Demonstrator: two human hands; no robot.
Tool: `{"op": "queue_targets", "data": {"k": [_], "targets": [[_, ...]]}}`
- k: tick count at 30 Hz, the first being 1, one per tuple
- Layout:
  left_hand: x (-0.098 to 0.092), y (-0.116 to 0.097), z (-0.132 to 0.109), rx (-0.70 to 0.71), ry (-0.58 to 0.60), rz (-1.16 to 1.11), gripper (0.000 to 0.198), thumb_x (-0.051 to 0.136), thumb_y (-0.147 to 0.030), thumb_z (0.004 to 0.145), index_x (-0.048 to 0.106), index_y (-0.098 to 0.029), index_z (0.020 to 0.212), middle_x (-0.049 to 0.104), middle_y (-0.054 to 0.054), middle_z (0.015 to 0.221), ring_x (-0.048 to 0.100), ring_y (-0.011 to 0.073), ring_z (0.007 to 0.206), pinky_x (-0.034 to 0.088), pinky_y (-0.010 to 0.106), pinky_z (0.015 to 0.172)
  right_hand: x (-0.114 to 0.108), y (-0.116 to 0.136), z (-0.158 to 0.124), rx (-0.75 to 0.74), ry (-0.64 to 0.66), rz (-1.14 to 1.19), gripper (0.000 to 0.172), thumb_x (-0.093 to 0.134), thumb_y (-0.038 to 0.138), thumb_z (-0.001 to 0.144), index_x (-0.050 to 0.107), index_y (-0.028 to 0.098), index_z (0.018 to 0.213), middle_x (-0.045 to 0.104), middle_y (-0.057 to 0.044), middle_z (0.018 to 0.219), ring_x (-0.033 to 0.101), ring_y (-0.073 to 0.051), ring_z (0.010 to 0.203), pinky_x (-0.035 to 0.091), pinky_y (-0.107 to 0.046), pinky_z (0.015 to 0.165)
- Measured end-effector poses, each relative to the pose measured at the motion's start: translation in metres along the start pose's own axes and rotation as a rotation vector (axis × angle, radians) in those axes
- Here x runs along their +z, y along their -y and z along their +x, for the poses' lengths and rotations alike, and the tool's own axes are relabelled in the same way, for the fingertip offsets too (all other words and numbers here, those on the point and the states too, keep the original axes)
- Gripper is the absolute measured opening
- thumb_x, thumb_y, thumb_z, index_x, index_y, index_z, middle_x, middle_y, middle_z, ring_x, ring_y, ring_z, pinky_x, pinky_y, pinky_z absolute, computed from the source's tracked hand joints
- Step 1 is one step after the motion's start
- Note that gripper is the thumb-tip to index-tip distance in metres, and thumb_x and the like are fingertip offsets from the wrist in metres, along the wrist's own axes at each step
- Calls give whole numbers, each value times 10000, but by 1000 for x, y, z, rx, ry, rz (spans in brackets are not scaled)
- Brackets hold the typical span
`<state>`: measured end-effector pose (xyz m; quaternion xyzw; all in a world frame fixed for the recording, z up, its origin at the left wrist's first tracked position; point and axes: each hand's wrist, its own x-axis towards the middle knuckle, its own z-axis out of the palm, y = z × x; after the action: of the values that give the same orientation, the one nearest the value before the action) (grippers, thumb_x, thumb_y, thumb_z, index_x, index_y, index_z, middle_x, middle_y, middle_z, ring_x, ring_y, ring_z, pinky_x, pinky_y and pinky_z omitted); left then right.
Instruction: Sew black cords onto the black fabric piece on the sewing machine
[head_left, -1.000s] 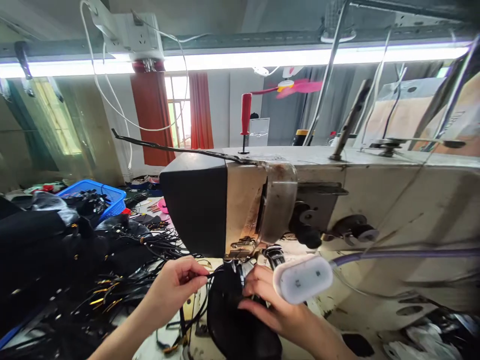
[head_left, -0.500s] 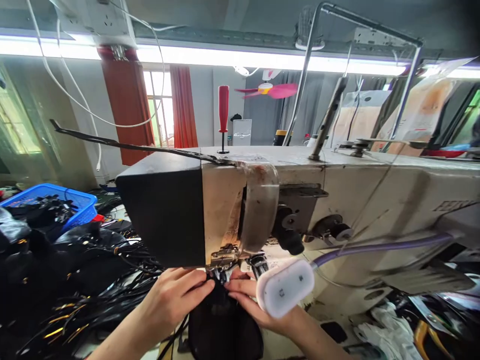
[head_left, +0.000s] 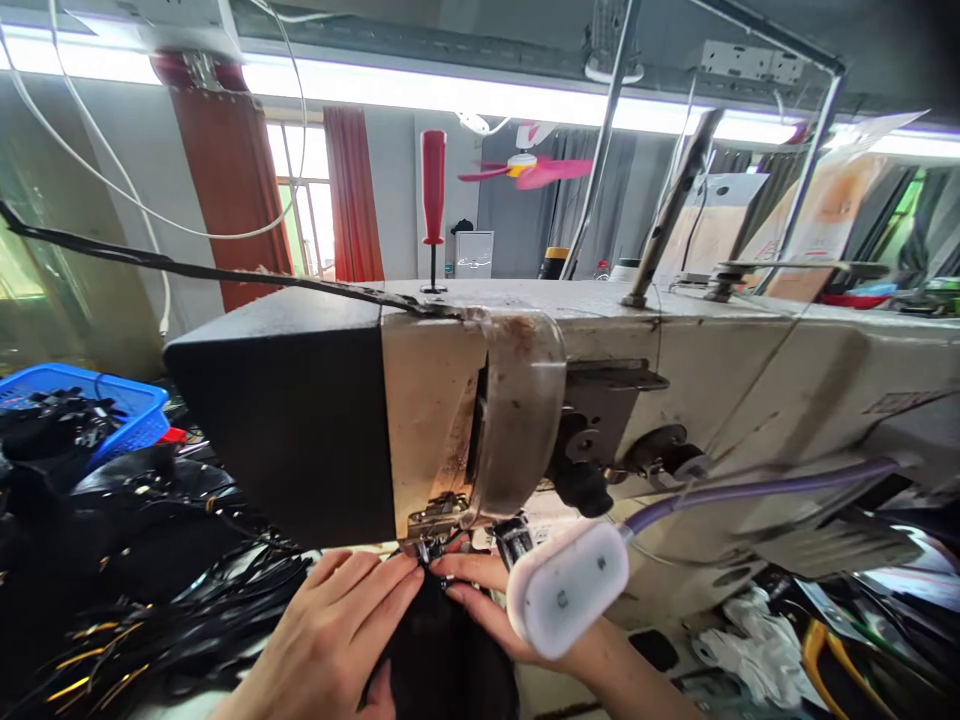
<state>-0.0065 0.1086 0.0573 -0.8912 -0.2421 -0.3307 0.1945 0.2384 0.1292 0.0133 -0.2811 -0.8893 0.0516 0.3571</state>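
A grey industrial sewing machine (head_left: 675, 380) fills the middle of the view, its black end cover (head_left: 292, 420) at the left. Under its needle lies a black piece of material (head_left: 446, 665). My left hand (head_left: 334, 640) rests on the piece's left side, fingers stretched toward the needle area (head_left: 431, 548). My right hand (head_left: 487, 610) presses the piece from the right, fingertips beside the presser foot; its palm is partly hidden behind a white lamp head (head_left: 566, 590). Both sets of fingertips almost meet at the needle.
A heap of black straps with gold tips (head_left: 127, 620) lies at the left, a blue basket (head_left: 120, 410) behind it. A red-handled screwdriver (head_left: 433, 200) stands on the machine top. Thread stand rods (head_left: 667, 215) rise behind. White and yellow bits (head_left: 757, 640) lie at the lower right.
My view has moved closer to the machine and tilted up. My left hand came from holding a strap at the left to lying on the black piece by the needle; both hands now meet there.
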Motion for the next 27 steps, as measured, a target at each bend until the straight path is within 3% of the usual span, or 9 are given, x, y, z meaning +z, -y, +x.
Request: {"op": "queue_targets", "data": {"k": [3, 6, 12, 16, 22, 27], "targets": [[11, -5, -1, -54, -62, 44, 367, 487, -98, 799, 670, -120, 1116, 718, 97, 1008, 623, 231, 895, 550, 359, 778, 4, -5, -6, -15, -27, -55, 369, 534, 158, 915, 595, 196, 1277, 695, -60, 1182, 651, -190, 1099, 472, -286, 1039], [20, -8, -5, -97, -98, 49, 344, 443, -60, 857, 671, -116, 1108, 702, 98, 976, 607, 215, 913, 524, 344, 820, 6, -6, -9, -32, -21, -132, 262, 600, 183, 879, 670, 190, 1131, 727, -75, 1019, 687, -204, 969, 539, -298, 936], [25, -10, -9, -133, -154, 53, 331, 443, -45, 889, 654, -123, 1131, 682, 100, 983, 606, 202, 948, 531, 325, 839, 4, 7, -1, -99, -65, -203, 158, 617, 172, 863, 679, 175, 1009, 698, -76, 865, 675, -185, 793, 579, -290, 747], [31, -12, -15, -176, -168, 13, 374, 457, -4, 875, 636, -129, 1179, 669, 113, 1041, 603, 214, 1026, 539, 339, 893, 1, 16, 5, -195, -97, -280, 186, 577, 101, 846, 669, 139, 1002, 692, -108, 867, 655, -191, 729, 571, -289, 625], [46, -13, -24, -186, -222, -7, 423, 467, -3, 867, 607, -136, 1243, 660, 129, 1094, 603, 239, 1072, 563, 360, 914, -5, 23, 12, -275, -159, -305, 223, 612, 87, 823, 662, 157, 1029, 688, -118, 970, 655, -233, 894, 560, -371, 806], [51, -12, -22, -186, -293, -26, 443, 480, -23, 873, 592, -165, 1277, 669, 125, 1063, 622, 239, 1018, 587, 366, 854, -3, 19, 12, -274, -155, -330, 231, 621, 116, 837, 661, 200, 1049, 673, -57, 812, 641, -220, 794, 549, -404, 807]]}}
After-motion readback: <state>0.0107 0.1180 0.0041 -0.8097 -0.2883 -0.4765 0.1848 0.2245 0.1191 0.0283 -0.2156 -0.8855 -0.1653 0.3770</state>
